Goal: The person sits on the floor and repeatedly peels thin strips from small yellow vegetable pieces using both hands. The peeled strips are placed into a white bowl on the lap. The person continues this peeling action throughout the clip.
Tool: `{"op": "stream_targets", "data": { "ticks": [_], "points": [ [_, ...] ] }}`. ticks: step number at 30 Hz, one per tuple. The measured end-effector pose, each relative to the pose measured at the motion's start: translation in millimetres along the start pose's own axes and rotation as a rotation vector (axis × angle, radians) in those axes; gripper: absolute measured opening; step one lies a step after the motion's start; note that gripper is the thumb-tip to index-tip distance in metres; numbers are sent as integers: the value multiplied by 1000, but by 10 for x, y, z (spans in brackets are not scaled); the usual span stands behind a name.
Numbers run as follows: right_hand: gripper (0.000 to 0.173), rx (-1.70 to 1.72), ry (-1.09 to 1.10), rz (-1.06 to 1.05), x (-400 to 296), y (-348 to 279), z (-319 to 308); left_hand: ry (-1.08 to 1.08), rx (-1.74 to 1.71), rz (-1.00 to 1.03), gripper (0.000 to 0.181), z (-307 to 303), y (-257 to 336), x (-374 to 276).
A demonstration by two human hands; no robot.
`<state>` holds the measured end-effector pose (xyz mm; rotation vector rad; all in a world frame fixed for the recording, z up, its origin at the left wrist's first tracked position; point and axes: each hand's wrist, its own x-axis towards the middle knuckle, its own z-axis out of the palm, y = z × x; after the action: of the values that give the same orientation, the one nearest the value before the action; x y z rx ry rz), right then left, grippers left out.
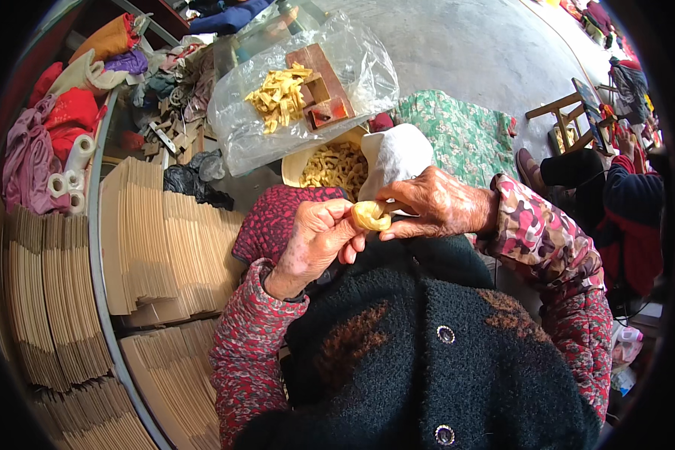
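Note:
Between my hands is a small yellow curled piece (371, 216), rounded like a ring or knot; its material is unclear. My left hand (320, 239) pinches its left side between thumb and fingers. The fingers of my right hand (433, 205) grip its right side. Just beyond them, a tub (292, 163) holds many similar curled yellow pieces (337, 166), with a white cloth (396, 157) over its right side. Farther off, flat yellow strips (281, 95) lie heaped on a clear plastic sheet (236, 135), beside a wooden block device (329, 95).
Stacks of folded cardboard (169, 242) stand at the left behind a metal rail (104, 253). A green flowered cloth (455, 135) lies beyond my right hand. At the right are a wooden stool (568, 112) and another person (630, 208). Cloths (70, 121) and plastic rolls (80, 152) lie upper left.

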<state>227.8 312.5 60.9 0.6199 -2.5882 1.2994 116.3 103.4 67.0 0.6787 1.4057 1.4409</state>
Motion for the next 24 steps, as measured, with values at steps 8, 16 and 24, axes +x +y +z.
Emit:
{"op": "stream_targets", "data": {
  "ticks": [8, 16, 24],
  "points": [
    [45, 77, -173, 120, 7, -33, -94, -76, 30, -7, 21, -142, -57, -59],
    [20, 140, -128, 76, -44, -62, -6, -128, 51, -27, 19, -263, -100, -208],
    [23, 225, -161, 223, -202, 13, -32, -171, 98, -22, 17, -443, -151, -302]
  ]
}}
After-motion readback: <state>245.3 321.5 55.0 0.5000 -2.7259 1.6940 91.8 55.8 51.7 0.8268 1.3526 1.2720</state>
